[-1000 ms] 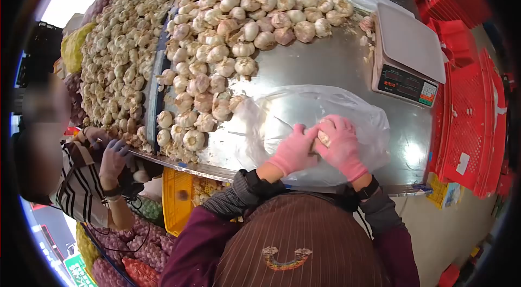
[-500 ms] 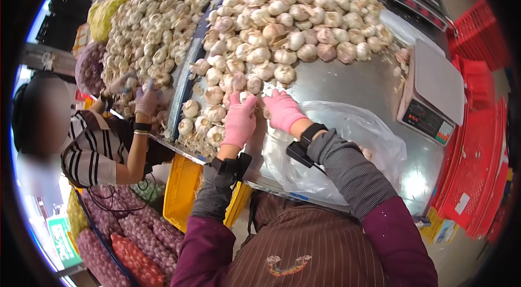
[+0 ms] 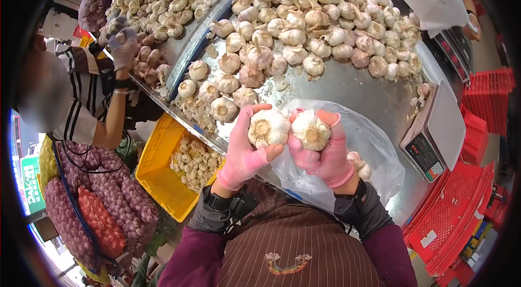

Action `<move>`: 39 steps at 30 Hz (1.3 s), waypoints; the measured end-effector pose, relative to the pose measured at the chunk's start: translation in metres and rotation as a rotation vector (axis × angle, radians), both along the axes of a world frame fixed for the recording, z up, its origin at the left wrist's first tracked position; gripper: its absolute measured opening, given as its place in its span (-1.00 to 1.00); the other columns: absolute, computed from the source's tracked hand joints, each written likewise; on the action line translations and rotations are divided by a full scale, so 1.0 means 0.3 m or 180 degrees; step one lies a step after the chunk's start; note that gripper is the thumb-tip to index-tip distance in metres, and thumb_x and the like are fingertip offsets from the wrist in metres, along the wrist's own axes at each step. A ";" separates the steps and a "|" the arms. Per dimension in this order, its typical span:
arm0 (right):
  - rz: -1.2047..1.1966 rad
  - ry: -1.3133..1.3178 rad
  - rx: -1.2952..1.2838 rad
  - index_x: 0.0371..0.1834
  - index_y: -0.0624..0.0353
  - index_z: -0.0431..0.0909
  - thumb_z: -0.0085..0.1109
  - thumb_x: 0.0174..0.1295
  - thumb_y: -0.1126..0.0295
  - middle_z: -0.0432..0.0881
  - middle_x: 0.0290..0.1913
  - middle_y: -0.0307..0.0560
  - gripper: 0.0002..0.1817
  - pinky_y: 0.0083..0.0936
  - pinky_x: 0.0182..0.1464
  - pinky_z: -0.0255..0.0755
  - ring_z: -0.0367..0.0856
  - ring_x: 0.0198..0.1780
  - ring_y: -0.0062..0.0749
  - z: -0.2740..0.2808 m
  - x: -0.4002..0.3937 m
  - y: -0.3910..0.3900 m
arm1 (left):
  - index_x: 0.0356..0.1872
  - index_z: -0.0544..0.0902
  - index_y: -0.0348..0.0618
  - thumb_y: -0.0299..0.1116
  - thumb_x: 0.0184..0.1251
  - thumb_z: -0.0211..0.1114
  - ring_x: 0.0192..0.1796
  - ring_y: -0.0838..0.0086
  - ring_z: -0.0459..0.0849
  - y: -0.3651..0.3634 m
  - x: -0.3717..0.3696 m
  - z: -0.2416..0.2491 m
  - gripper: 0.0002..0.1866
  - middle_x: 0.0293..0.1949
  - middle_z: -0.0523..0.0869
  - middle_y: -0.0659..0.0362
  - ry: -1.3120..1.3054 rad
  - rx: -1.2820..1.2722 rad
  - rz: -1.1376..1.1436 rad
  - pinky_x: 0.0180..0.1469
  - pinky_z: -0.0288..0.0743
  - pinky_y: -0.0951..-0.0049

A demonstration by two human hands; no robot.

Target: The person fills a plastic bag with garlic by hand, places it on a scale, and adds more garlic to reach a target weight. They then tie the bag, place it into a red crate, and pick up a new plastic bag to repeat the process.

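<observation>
My left hand (image 3: pixel 245 148), in a pink glove with bare fingertips, is closed round a garlic bulb (image 3: pixel 268 127), root side facing up. Beside it my right hand (image 3: pixel 325 151), gloved the same way, holds another garlic bulb (image 3: pixel 311 129). The two bulbs are side by side above the near edge of the metal table (image 3: pixel 358 86). Under and beside my right hand lies a clear plastic bag (image 3: pixel 380 151), with a few bulbs (image 3: pixel 359 165) in it. Loose bulbs (image 3: pixel 223 109) sit just beyond my left hand, and a large garlic pile (image 3: pixel 325 21) spreads farther back.
A digital scale (image 3: pixel 431 135) stands at the right, near red baskets (image 3: pixel 450 211). A yellow crate (image 3: pixel 163 173) with garlic is below the table at left. A co-worker's gloved hand (image 3: pixel 124 48) is by the left pile. Mesh sacks (image 3: pixel 100 222) lie lower left.
Both hands have come back from the loose bulbs toward my body, now raised with a bulb in each. The view has shifted, showing more of the yellow crate. A white sheet-like object now appears upper right.
</observation>
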State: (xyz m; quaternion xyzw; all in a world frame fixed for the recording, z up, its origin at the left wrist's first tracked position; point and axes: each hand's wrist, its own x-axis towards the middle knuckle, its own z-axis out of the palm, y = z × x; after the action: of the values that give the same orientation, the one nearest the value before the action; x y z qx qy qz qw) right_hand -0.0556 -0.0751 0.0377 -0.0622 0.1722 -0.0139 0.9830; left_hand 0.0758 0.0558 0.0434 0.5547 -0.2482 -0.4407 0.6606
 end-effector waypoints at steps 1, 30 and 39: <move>-0.0047 0.0027 -0.0005 -0.06 0.11 0.49 -0.08 0.27 -0.09 0.54 -0.41 -0.09 -0.51 -0.73 -0.70 0.08 0.25 -0.70 -0.65 0.008 -0.009 0.008 | 0.22 0.26 -0.25 -0.35 -0.03 0.49 0.01 0.51 0.54 -0.005 -0.012 0.002 -0.23 -0.05 0.57 0.16 0.0067 0.0006 -0.0072 0.08 0.44 0.47; 0.1238 0.0543 -0.6497 0.02 0.07 0.44 0.20 0.03 0.40 0.51 -0.10 0.05 -0.58 -0.26 -0.11 0.50 0.58 -0.13 -0.12 -0.361 0.428 0.091 | 0.11 0.48 -0.11 -0.28 -0.13 0.41 0.01 0.03 0.56 0.170 0.213 -0.179 -0.36 -0.06 0.53 -0.10 -0.3449 0.2849 0.0670 0.02 0.51 0.16; 0.1410 0.0279 0.1159 -0.03 0.12 0.52 -0.06 0.25 -0.12 0.57 -0.23 -0.01 -0.47 -0.65 -0.59 0.31 0.48 -0.45 -0.41 -0.105 0.170 0.321 | 0.17 0.36 -0.23 -0.31 -0.03 0.48 0.03 0.43 0.57 0.455 0.019 0.005 -0.30 -0.01 0.56 0.11 0.0874 0.0006 0.1050 0.16 0.40 0.45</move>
State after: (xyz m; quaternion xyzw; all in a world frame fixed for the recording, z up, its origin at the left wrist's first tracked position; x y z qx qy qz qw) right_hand -0.0046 0.0213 0.0063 0.0787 0.1963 0.2349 0.9487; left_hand 0.0814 0.1924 0.0450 0.5232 -0.0614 -0.3983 0.7509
